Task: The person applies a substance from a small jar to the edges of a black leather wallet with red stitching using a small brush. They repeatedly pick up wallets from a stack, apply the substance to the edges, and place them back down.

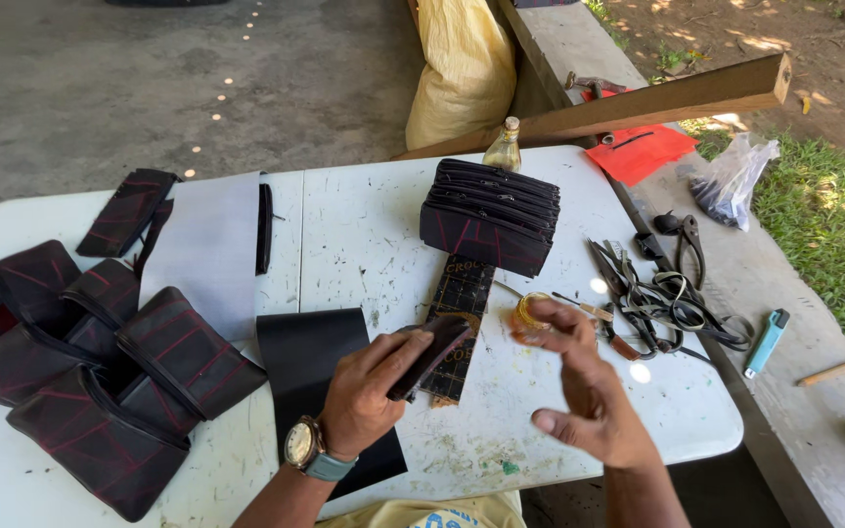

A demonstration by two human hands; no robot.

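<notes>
The left hand (364,396) grips a dark folded rubber pouch (429,354) near the front edge of the white plastic table (364,235). The right hand (579,386), fingers loosely spread, touches a small open amber-rimmed jar (528,313) with its fingertips; contents cannot be seen. A stack of black pouches (491,215) stands behind, scissors (638,303) along the right edge.

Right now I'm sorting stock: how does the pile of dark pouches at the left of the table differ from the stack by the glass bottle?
The left pile is loose, its pouches overlapping and splayed at several angles; the stack by the bottle is neat, its pieces packed tightly on edge in one block. The left pile spreads wide across the table's corner; the stack stays compact. Both are dark material with reddish lines, and neither is touched by the hands.
</notes>
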